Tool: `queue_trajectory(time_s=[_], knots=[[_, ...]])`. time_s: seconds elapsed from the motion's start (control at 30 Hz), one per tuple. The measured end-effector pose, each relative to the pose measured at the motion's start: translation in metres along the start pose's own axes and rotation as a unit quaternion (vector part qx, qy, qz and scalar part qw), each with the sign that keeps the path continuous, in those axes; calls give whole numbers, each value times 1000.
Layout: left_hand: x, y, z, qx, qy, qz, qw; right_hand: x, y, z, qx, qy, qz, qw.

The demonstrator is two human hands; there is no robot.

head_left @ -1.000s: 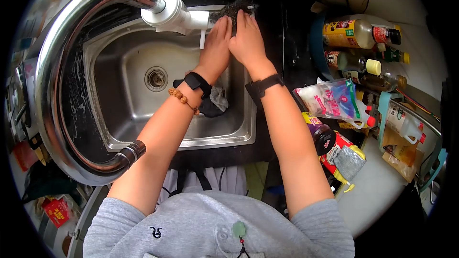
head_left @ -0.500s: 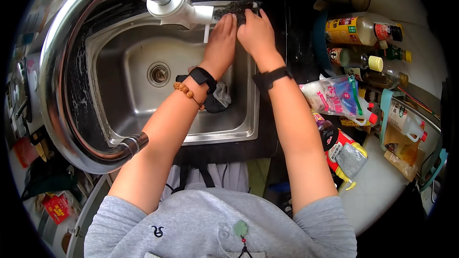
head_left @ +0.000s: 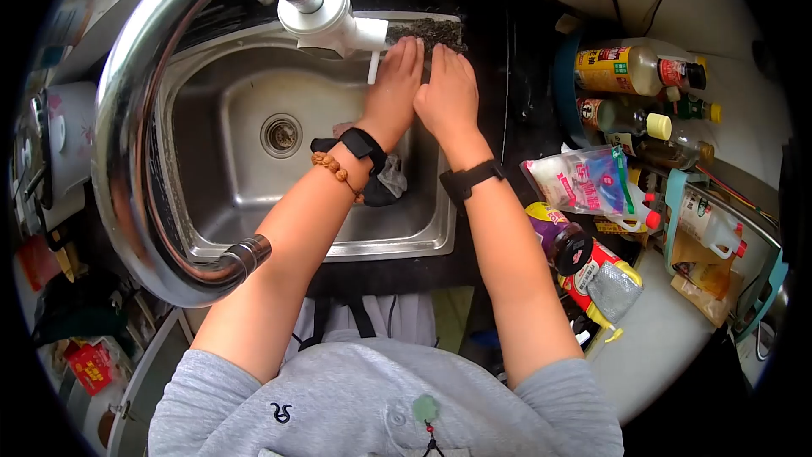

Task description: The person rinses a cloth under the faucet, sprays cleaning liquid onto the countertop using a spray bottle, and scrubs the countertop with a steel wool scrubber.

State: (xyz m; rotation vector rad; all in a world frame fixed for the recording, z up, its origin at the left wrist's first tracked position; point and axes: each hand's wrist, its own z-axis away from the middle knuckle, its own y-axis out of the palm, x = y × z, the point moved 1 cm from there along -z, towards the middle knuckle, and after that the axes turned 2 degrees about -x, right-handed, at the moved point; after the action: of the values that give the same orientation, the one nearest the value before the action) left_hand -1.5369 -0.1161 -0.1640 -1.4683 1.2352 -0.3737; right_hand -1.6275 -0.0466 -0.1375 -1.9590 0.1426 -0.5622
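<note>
At the sink's back right corner lies a dark, stringy, matted clump (head_left: 431,32). My left hand (head_left: 396,89) rests with its fingertips at the clump's near edge, fingers stretched out side by side. Just to its right, my right hand (head_left: 448,93) touches the same edge with extended fingers, its thumb side against my left hand. Both palms face down, so what is under them is hidden. Below my left wrist, a black and grey cloth (head_left: 391,182) lies in the steel sink (head_left: 254,131), partly covered by the wrist.
A curved chrome faucet (head_left: 114,144) with a white filter head (head_left: 326,21) arches over the sink's left side. On the right stand or lie bottles (head_left: 617,70), a pink and blue bag (head_left: 584,178), a dark-lidded jar (head_left: 562,241) and a silver scrubber (head_left: 615,289).
Half a second ago my right hand's fingers were bent at the clump; now they lie stretched out. Both hands appear slightly lower in view, as the camera view has shifted.
</note>
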Motion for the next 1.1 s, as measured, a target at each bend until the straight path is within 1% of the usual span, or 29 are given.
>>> queue_trajectory(time_s=[0.03, 0.07, 0.1, 0.13, 0.17, 0.2, 0.23, 0.27, 0.33, 0.37, 0.43, 0.47, 0.57, 0.67, 0.7, 0.77, 0.8, 0.87, 0.9, 1.0, 1.03, 1.1], knots=[[2, 2, 1, -8, -3, 9, 1000, 2, 7, -5, -25, 14, -18, 999], [4, 3, 2, -13, -3, 18, 1000, 2, 12, -16, -28, 16, -32, 999], [4, 0, -1, 5, -28, 19, 999, 0, 16, -28, -29, 22, -46, 998], [5, -4, -2, 3, -18, 17, 1000, -2, 18, -34, -30, 27, -60, 997], [8, -6, -4, 0, -9, 13, 1000, -4, 14, -39, -2, 39, -81, 996], [8, -7, -4, -2, -2, 11, 1000, -7, 12, -36, -1, 23, -63, 998], [5, -7, -4, 14, -1, -20, 1000, -8, 7, -32, 0, 10, -44, 999], [3, -5, -4, 6, 1, -23, 1000, -11, 5, -31, -2, -4, -25, 1000], [-1, 0, -6, -10, 7, -31, 999, 1, -13, -27, 90, 41, 5, 995], [-4, 1, -8, -2, 15, -72, 997, 6, -19, -22, 140, 63, 19, 988], [-2, 2, -12, -18, 35, -75, 996, -2, 2, -17, 2, 6, 19, 1000], [2, 5, -10, -25, 44, -77, 996, -2, 9, -19, -66, -23, 17, 997], [19, 16, -18, -16, 27, -19, 999, -5, 23, -29, -69, -20, 27, 997], [5, 8, -7, -34, -35, 89, 995, -2, 6, -29, 12, 40, -40, 998], [1, 9, -3, -14, -36, 64, 997, -1, 5, -31, 9, 41, -18, 999], [-3, 8, 4, -18, -27, 73, 997, 6, 5, -19, 18, 51, 23, 998], [-1, 7, 3, -30, -21, 82, 996, 7, 9, -25, -4, 50, 18, 999], [12, 10, -5, -63, -42, 134, 988, 12, 18, -37, -44, 55, 8, 997], [17, 12, -5, -77, -51, 159, 983, 12, 20, -43, -16, 57, 4, 998], [16, 11, 5, -62, -111, 203, 971, 16, 22, -43, -6, 5, 11, 1000], [15, 8, 9, -55, -92, 154, 982, 16, 21, -39, 15, -27, -8, 999], [21, 2, 19, -38, -51, 54, 996, 28, 24, -33, -9, -44, -52, 998]])
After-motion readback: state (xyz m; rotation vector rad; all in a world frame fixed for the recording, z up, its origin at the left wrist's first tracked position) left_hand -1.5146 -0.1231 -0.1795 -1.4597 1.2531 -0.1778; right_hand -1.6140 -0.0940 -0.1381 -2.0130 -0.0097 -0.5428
